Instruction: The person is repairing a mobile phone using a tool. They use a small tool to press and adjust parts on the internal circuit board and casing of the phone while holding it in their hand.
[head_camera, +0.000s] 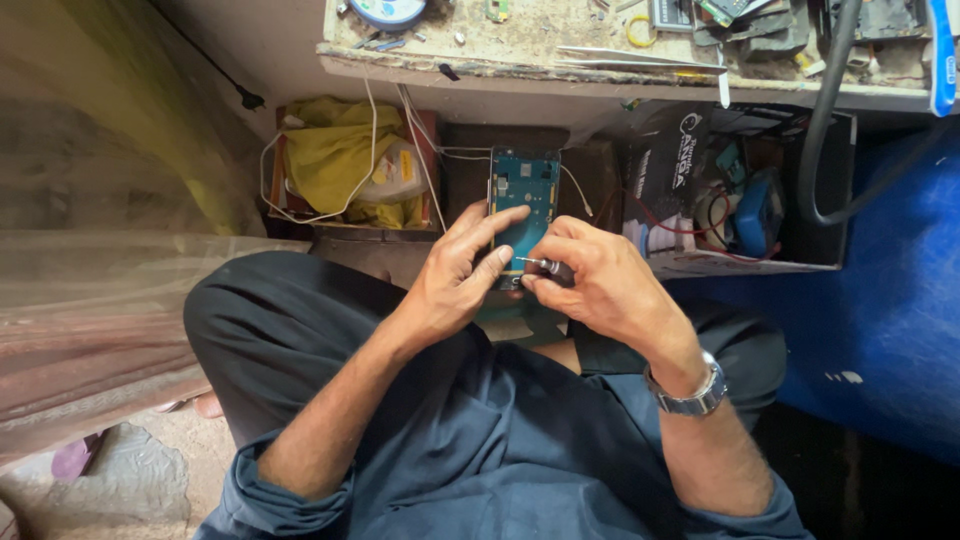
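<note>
Two hands on an opened phone, over the lap.
Left hand (455, 275) wraps the phone (523, 205), long axis pointing away; right hand (590, 280) pinches a small screwdriver (540, 265), tip aimed leftward at its lower end.

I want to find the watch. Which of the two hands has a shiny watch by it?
The right hand: a silver wristwatch circles its wrist, and it holds a small screwdriver. The left hand, gripping the opened phone, has a bare wrist.

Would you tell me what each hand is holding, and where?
Left hand grips the opened phone by its lower end; right hand holds a small screwdriver by its handle.
</note>
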